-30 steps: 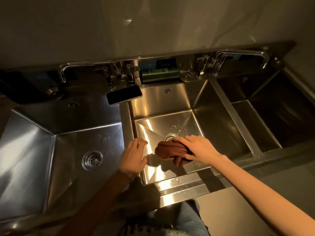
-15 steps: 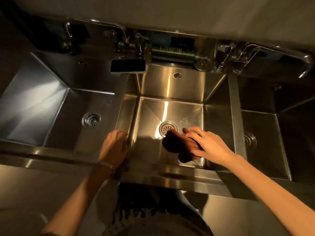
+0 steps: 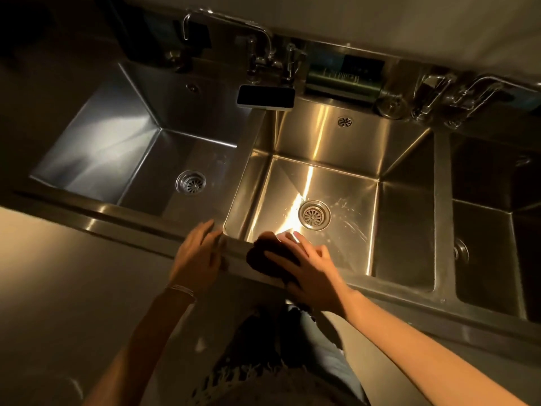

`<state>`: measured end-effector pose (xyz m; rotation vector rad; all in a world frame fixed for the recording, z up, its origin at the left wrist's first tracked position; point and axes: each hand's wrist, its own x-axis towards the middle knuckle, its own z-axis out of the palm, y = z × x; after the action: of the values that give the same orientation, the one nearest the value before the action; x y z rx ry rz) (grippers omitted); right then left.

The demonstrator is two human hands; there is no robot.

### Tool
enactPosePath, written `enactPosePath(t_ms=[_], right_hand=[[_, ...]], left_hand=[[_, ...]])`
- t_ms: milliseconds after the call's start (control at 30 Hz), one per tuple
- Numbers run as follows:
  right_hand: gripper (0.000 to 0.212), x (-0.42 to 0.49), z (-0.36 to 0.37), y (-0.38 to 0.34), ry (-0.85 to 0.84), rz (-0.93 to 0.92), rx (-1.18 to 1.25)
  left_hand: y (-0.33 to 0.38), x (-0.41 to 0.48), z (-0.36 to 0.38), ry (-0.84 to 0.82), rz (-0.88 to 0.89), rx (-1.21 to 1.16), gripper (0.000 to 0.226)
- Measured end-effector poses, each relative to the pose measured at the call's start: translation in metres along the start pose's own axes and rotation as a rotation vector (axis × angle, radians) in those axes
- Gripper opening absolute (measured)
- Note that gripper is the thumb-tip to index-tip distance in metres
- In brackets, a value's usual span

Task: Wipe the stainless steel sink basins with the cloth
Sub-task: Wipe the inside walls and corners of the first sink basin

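Head view: dim, amber-lit steel sink [image 3: 439, 177] of three basins against a wall [image 3: 380, 19]; bottle [image 3: 342, 80] label too blurred to read; right hand [image 3: 307, 268] presses straight, spread fingers on the dark cloth [image 3: 259, 254] at the front rim of the middle basin [image 3: 345, 142], drawn back from the drain [image 3: 314, 214]; left hand [image 3: 199, 256], fingers relaxed, still rests just left.

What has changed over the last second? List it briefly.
The right hand has dragged the cloth away from the drain toward the near-left corner of the middle basin, by the front rim. It kept pressing the cloth throughout; nothing was let go. The left hand stays on the rim corner, the phone on its ledge.
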<state>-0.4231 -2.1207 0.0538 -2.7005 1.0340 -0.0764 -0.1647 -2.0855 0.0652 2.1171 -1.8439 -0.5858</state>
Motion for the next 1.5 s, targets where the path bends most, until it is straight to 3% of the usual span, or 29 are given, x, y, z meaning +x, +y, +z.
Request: enactPosePath(t_ms=[100, 167, 300, 467, 733, 1000, 1100, 1233, 1400, 1500], right_hand=[[0.058, 0.045, 0.013, -0.026, -0.106, 0.062, 0.076], [0.047, 0.063, 0.02, -0.034, -0.134, 0.078, -0.01], [0.034, 0.028, 0.015, -0.026, 0.036, 0.107, -0.005], [0.034, -0.005, 0.011, -0.013, 0.042, 0.223, -0.063], [0.04, 0.099, 0.029, -0.081, 0.0, 0.108, -0.147], [0.037, 0.032, 0.022, -0.043, 0.029, 0.153, -0.131], [0.047, 0.063, 0.025, -0.063, 0.025, 0.121, -0.169], [0.04, 0.103, 0.034, -0.089, 0.021, 0.099, -0.188], [0.032, 0.023, 0.025, -0.041, 0.16, 0.157, -0.15], [0.036, -0.048, 0.019, 0.004, 0.176, 0.278, -0.212]], left_hand=[[-0.012, -0.007, 0.0, -0.022, 0.025, 0.007, 0.039], [-0.022, -0.009, -0.001, -0.014, 0.027, 0.035, 0.041], [-0.032, -0.012, -0.003, -0.043, 0.065, 0.062, 0.048], [-0.037, -0.013, 0.004, -0.02, 0.099, 0.036, 0.052], [-0.066, -0.006, -0.005, -0.035, -0.033, 0.028, 0.057], [-0.072, -0.008, -0.002, -0.053, -0.037, 0.098, 0.05], [-0.072, -0.007, 0.001, -0.048, -0.032, 0.115, 0.049], [-0.073, -0.004, -0.001, -0.037, -0.015, 0.084, 0.046], [-0.067, 0.0, 0.002, 0.013, 0.038, 0.046, 0.046], [-0.043, 0.004, 0.015, -0.017, 0.165, 0.04, 0.044]])
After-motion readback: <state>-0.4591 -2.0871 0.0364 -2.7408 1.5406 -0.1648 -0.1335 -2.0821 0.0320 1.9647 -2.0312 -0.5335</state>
